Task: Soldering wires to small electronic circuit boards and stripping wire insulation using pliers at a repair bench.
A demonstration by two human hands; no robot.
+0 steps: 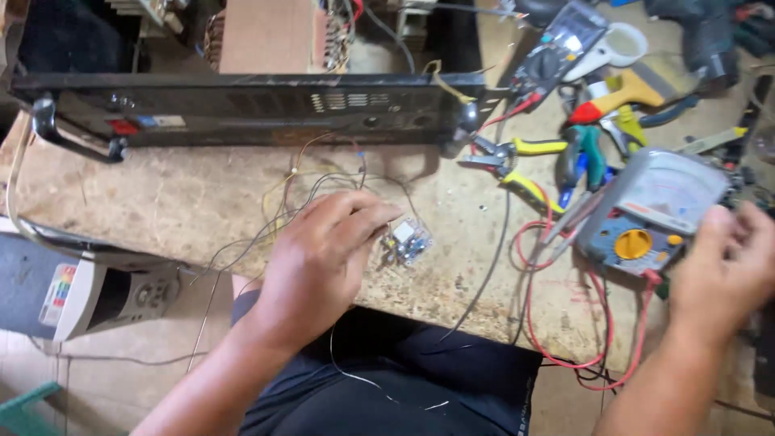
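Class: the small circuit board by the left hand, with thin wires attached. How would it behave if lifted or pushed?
The small circuit board looks light, so it would probably slide easily on the rough workbench. Its thin wires look floppy and would likely trail, perhaps tugging it. Its exposed parts suggest fragility.

There is just one view. The camera sits on the person's head and looks down and a bit forward, from close up. The counter point(186, 202) fills most of the picture. Both hands come in from the bottom edge, and the person's lap shows below the near edge of the counter.
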